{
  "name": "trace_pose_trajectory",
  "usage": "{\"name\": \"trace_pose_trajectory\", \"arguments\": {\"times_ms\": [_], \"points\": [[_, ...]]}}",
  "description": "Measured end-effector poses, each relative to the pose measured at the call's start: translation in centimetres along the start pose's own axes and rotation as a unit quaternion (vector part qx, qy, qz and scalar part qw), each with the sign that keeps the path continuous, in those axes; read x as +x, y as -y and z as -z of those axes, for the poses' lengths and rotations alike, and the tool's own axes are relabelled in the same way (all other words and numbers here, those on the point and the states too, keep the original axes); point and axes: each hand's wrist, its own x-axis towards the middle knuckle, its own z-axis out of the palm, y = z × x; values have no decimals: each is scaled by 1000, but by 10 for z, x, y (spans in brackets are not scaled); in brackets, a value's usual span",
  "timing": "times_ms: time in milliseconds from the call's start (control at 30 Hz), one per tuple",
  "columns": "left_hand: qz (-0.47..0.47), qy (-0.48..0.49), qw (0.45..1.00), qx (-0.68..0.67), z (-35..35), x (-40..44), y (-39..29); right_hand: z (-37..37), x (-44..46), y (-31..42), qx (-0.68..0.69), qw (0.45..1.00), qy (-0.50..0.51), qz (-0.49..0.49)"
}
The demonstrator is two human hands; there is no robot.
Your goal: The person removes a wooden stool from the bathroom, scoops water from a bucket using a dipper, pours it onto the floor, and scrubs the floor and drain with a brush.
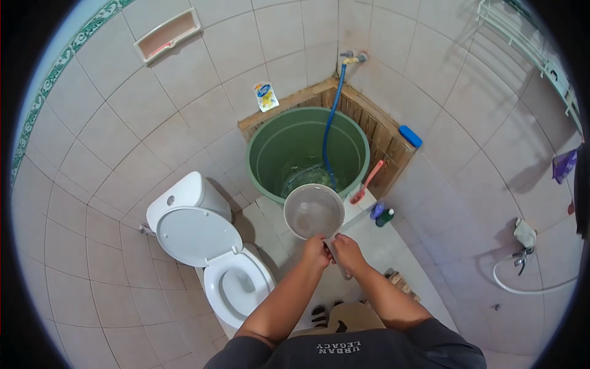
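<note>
A pale, round water dipper [314, 211] is held out in front of me, its bowl tipped so that I look into it. My left hand [316, 252] is closed at the base of the handle, by the bowl's rim. Gripping the same handle from the other side is my right hand [350, 253]; the handle's end sticks out below it. Just beyond the dipper stands a large green tub [258, 132] with water in its bottom. A blue hose [330, 126] runs from the tap [351, 58] down into the tub.
At left is a white toilet [236, 289], lid raised. A red-handled brush [369, 181] and small bottles [385, 217] stand right of the tub. Wooden panels [384, 147] edge the corner. A sachet [266, 97] is on the wall; a white hose [522, 288] hangs at right.
</note>
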Motion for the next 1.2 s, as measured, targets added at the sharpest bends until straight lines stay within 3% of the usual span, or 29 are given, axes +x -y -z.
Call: {"name": "trace_pose_trajectory", "arguments": {"times_ms": [67, 167, 267, 300, 333, 367, 400, 467, 500, 567, 667, 767, 833, 900, 967, 1067, 1133, 1200], "points": [[33, 57, 998, -3, 5, -11, 13, 6, -21, -3, -38, 999, -20, -10], [27, 96, 993, -69, 24, 20, 51, 42, -32, -42, -348, 918, 2, 189], [39, 82, 994, -57, 18, 5, 78, 77, -50, -38, -484, 856, -52, 175], [60, 81, 993, -56, 18, 10, 89, 83, -47, -44, -319, 940, -40, 114], [80, 79, 992, -55, 21, 19, 103, 86, -41, -53, -141, 988, -26, 48], [99, 76, 991, -55, 21, 26, 115, 89, -34, -61, 42, 999, -11, -17], [110, 68, 991, -39, 21, 31, 128, 90, -29, -68, 183, 981, -18, -57], [130, 50, 990, -5, 18, 38, 155, 95, -19, -83, 451, 882, -29, -133], [128, 52, 990, 8, 17, 41, 169, 102, -14, -98, 488, 854, -64, -168], [118, 57, 991, 35, 13, 49, 196, 116, 0, -131, 554, 789, -130, -231], [119, 38, 991, 51, 6, 58, 230, 134, 14, -185, 530, 782, -256, -206], [118, 34, 992, 28, -5, 60, 246, 147, 27, -211, 541, 775, -278, -172], [100, 62, 993, -17, 7, 92, 256, 145, 32, -172, 647, 727, -168, -158], [84, 59, 994, -25, 9, 101, 258, 145, 44, -128, 750, 659, 45, -25], [72, 22, 997, 6, -8, 84, 232, 146, 57, -87, 700, 699, 139, 46], [75, 3, 997, -26, -16, 81, 215, 136, 39, -62, 624, 781, 25, 16], [37, 16, 999, 12, -16, 82, 209, 131, 36, -99, 558, 826, -35, -71], [21, 31, 999, 15, -10, 82, 210, 125, 26, -125, 520, 832, -111, -155]]}}
